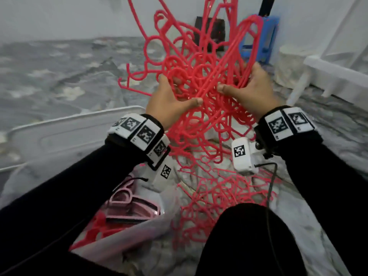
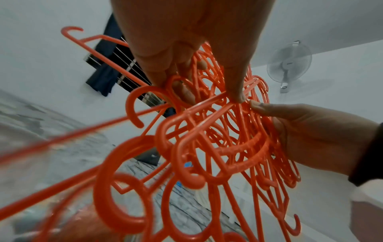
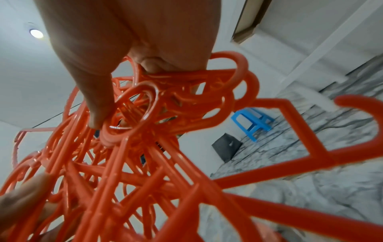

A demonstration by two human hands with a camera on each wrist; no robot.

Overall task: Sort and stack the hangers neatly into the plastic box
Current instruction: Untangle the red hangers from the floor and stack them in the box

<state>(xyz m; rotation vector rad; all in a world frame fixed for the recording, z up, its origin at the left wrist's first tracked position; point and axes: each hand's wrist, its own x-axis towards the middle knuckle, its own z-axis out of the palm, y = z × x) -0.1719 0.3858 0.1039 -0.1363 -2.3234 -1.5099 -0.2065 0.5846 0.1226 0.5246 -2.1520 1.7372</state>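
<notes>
A big tangle of red plastic hangers (image 1: 201, 76) is lifted in front of me, hooks and bars pointing every way. My left hand (image 1: 171, 98) grips its left side, with the thumb pressed onto the bars. My right hand (image 1: 249, 90) grips the right side, fingers curled round several bars. In the left wrist view the left hand (image 2: 186, 62) pinches the hangers (image 2: 217, 139) next to the right hand (image 2: 311, 135). The right wrist view shows the right hand (image 3: 128, 65) wrapped round the hangers (image 3: 145, 147). More red hangers (image 1: 219, 196) lie on the floor below. The clear plastic box (image 1: 129, 236) at lower left holds pink hangers (image 1: 133, 208).
A white box lid (image 1: 69, 132) lies on the marble floor to the left. A blue stool (image 1: 258, 40) and a dark bag (image 1: 211, 32) stand ahead by the wall. A white rack (image 1: 334, 76) is at right. My knee (image 1: 249, 236) is at the bottom.
</notes>
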